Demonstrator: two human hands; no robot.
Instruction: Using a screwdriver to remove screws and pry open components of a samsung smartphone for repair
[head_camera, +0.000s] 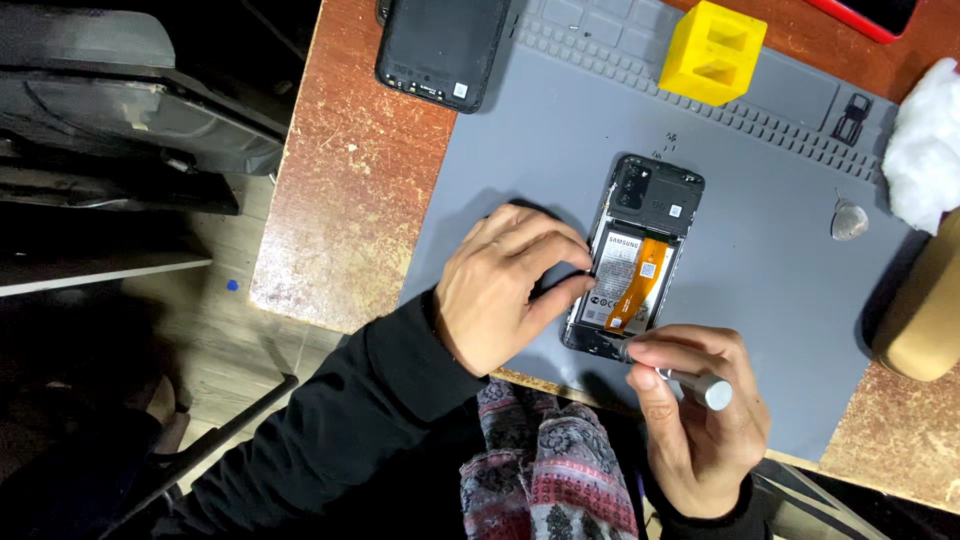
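- The opened phone (640, 262) lies face down on the grey mat (760, 300), its back off, so the battery and an orange ribbon cable show.
- The left hand (500, 290) rests on the mat at the phone's left edge. Its thumb and forefinger pinch in against the side of the phone frame, steadying it; the other fingers curl loosely above.
- The right hand (700, 420) sits at the near edge of the mat, just below the phone. Its fingers are clenched around a small metal screwdriver (680, 375), gripped between thumb and fingertips.
- The screwdriver lies nearly flat, its tip pointing left and touching the phone's lower end; its round silver cap points right.
- Both sleeves are black, and patterned red and grey cloth (545, 470) shows between the forearms.
- The mat lies on a worn reddish-brown table (350, 180).
- The black back cover (440, 45) lies at the far left corner of the mat, partly on the table, well apart from the phone.
- A yellow block (712, 50) with two square holes stands on the mat's far side.
- A grey pick (849, 220) lies on the mat to the right of the phone.
- A white wad of cotton (930, 140) sits at the right edge, with a tan rounded object (925, 310) just below it.
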